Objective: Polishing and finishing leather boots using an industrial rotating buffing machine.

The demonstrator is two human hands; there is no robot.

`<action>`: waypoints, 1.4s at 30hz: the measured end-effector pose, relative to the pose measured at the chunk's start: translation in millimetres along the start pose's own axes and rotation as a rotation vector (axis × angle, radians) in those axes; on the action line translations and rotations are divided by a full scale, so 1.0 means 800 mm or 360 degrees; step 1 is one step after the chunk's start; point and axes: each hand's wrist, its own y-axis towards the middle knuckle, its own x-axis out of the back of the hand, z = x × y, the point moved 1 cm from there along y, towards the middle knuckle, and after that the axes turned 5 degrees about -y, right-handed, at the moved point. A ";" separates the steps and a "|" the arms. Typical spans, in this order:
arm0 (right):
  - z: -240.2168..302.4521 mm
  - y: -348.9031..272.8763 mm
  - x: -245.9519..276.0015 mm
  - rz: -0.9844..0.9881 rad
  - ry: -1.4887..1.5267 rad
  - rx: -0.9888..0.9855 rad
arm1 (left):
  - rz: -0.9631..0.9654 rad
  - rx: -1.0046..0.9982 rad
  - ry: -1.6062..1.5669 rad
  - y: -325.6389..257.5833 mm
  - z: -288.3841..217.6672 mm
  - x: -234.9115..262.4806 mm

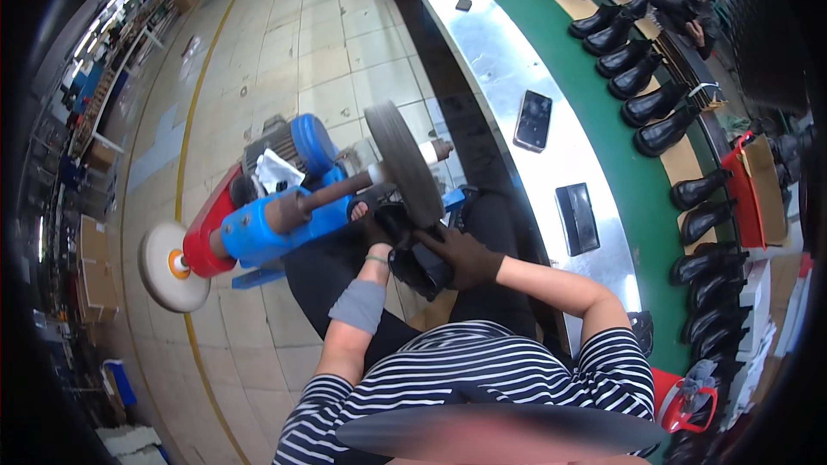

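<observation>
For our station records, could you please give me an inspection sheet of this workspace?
Surface: metal bench beside a green surface.
Job's things: black boot held at the lower edge of a dark wheel; contact unclear.
Clutter: phone and black rectangular case on the bench; white cloth on the machine.
Hands: gloved right hand grips the boot; left hand beside it, partly hidden.
Cables: nothing seen.
Surroundings: boot rows; another person beyond.
</observation>
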 end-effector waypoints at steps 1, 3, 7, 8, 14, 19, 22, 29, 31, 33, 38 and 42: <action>0.009 -0.007 0.006 -0.0052 0.0009 0.0032 | 0.0007 -0.0013 0.0021 0.005 0.007 0.009; 0.015 -0.027 0.019 -0.0047 0.0084 0.0011 | 0.0005 -0.0057 0.0059 0.005 0.010 0.034; 0.003 -0.084 0.048 -0.0057 0.0198 -0.0136 | 0.0845 0.0190 -0.0054 -0.051 0.053 -0.054; 0.010 -0.090 0.061 0.0009 0.0230 -0.0118 | 0.0851 0.0164 -0.0050 -0.061 0.053 -0.055; -0.045 -0.125 0.109 -0.0198 0.0790 0.0046 | 0.0762 -0.0363 0.1914 -0.146 0.055 -0.124; -0.102 -0.150 0.086 -0.0388 0.1815 -0.0643 | 0.1038 -0.0140 0.1618 -0.255 0.041 -0.236; -0.109 -0.124 0.027 -0.0289 0.2575 -0.0585 | 0.0781 0.0994 0.0623 -0.236 0.041 -0.194; -0.058 -0.056 -0.073 -0.0322 0.2719 -0.0846 | 0.0351 0.0827 0.0606 -0.205 0.059 -0.123; -0.071 -0.040 -0.098 -0.0654 0.2563 -0.0863 | 0.0342 0.0887 0.0518 -0.163 0.068 -0.095; -0.109 -0.027 -0.125 -0.0497 0.2621 -0.0891 | 0.0468 0.0541 0.1031 -0.131 0.079 -0.100; -0.153 0.024 -0.117 -0.0120 0.2681 -0.0982 | 0.0086 0.0576 0.0602 -0.111 0.061 -0.101; -0.209 0.060 -0.134 0.0308 0.1840 -0.0702 | 0.0405 0.0467 0.0422 -0.072 0.066 0.009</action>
